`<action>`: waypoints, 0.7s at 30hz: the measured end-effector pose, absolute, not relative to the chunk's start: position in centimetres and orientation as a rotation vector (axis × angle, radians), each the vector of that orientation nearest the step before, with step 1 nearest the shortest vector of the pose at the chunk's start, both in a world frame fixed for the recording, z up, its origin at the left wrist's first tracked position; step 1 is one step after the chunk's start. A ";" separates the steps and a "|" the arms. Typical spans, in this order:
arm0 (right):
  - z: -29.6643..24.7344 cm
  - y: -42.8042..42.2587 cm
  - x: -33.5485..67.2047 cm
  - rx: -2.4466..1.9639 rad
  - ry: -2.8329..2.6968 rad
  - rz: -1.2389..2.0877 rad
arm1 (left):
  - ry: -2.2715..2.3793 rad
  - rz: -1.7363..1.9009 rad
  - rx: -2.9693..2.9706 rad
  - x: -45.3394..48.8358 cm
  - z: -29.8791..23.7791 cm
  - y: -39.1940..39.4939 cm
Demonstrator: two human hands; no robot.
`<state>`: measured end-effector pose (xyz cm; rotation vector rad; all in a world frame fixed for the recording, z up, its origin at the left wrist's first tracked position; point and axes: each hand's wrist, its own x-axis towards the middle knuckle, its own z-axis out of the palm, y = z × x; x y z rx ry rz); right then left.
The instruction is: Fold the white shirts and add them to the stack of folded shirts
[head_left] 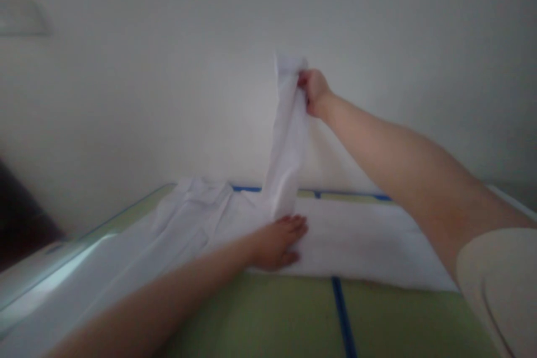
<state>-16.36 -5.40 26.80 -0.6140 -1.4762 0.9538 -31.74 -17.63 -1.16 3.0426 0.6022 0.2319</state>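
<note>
A white long-sleeved shirt (pixel 361 240) lies spread over a green mat. My right hand (pixel 315 92) pinches one sleeve (pixel 287 128) near its cuff and holds it up, so it rises almost straight from the cloth in front of the wall. Below it, my left hand (pixel 277 243) rests flat on the shirt at the raised sleeve's base, its fingers stretched and apart. More white fabric (pixel 138 251) runs down to the left in loose creases, partly hidden by my left forearm. The picture is soft, so finer details do not show.
The green mat (pixel 260 319) has blue strips (pixel 344 319) across it and along its far edge. A pale wall (pixel 168 67) stands right behind it. Something dark (pixel 20 207) is at the left, and a pale fixture (pixel 20 17) shows on the wall at upper left.
</note>
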 end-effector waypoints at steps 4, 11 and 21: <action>29.1 -8.2 -19.9 -0.458 -1.642 1.129 | 0.493 0.185 2.948 -31.9 -1.3 -17.5; 30.3 -12.2 -18.0 -0.337 -1.850 1.083 | 0.744 0.654 2.466 -33.5 -1.7 -16.9; 26.4 -22.4 -4.7 -0.731 -1.723 0.874 | 0.762 0.175 1.537 -34.1 -1.3 -12.8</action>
